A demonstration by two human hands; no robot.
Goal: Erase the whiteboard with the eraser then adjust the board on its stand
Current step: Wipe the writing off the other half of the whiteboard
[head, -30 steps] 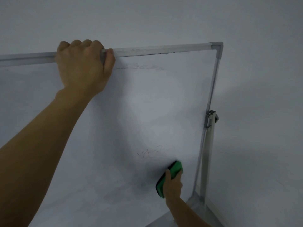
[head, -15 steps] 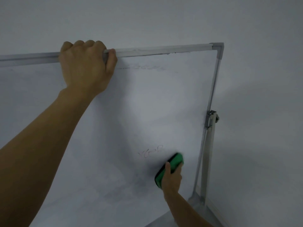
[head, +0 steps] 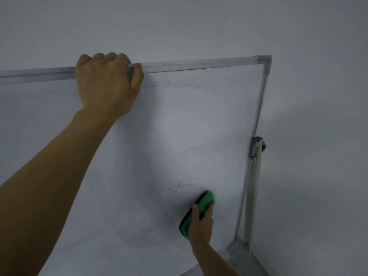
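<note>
Left fingers curled over whiteboard top frame; right fingers gripping green eraser, faint marker scribble just above. Hard push could tilt board on stand.

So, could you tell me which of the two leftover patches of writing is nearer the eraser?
The small dark scribble low on the board, just above-left of the green eraser. The other, a faint smear, sits under the top rail.

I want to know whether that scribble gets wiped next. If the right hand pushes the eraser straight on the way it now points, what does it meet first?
Probably the faint scribble: the right hand aims the green eraser up the whiteboard, its tip just right of the marks.
</note>
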